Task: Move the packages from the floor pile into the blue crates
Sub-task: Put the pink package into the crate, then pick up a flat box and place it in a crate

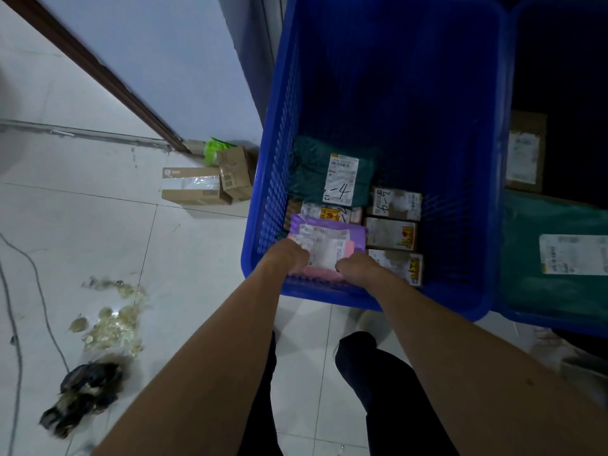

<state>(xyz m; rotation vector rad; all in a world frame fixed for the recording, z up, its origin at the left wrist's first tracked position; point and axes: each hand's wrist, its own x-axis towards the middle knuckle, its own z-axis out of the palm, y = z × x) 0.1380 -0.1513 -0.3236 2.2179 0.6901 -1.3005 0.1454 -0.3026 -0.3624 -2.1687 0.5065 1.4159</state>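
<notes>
both hands reached down into the nearer blue crate [411, 77]. the left hand [289, 258] and the right hand [357, 264] each gripped the near edge of a purple package [332, 236], fingers curled out of sight around it. the package lay low in the crate's near left corner. it carried a white shipping label [324, 253] whose print was too blurred to read.

beyond it in the same crate lay a teal mailer [309, 172]. its white label [342, 182] bore a barcode and a handwritten "-4". between the mailer and the purple package sat a flat box [329, 213] with a red mark on a yellow sticker. to the right stood three small cardboard boxes in a row, one behind another. the far box [396, 204] had handwritten characters i could not make out, and the middle box [390, 233] and the near box [406, 266] showed red-and-yellow stickers.

a second blue crate [526, 319] stood just beside the first on the right. it held a large teal package [526, 258] with a white label too blurred to read.

on the tiled floor [98, 225] to the left, two taped cardboard boxes [194, 189] and a green pouch [215, 148] sat against the wall. nearer lay crumpled bubble wrap [112, 327], a dark bag [85, 393] and a thin cable [42, 291].
</notes>
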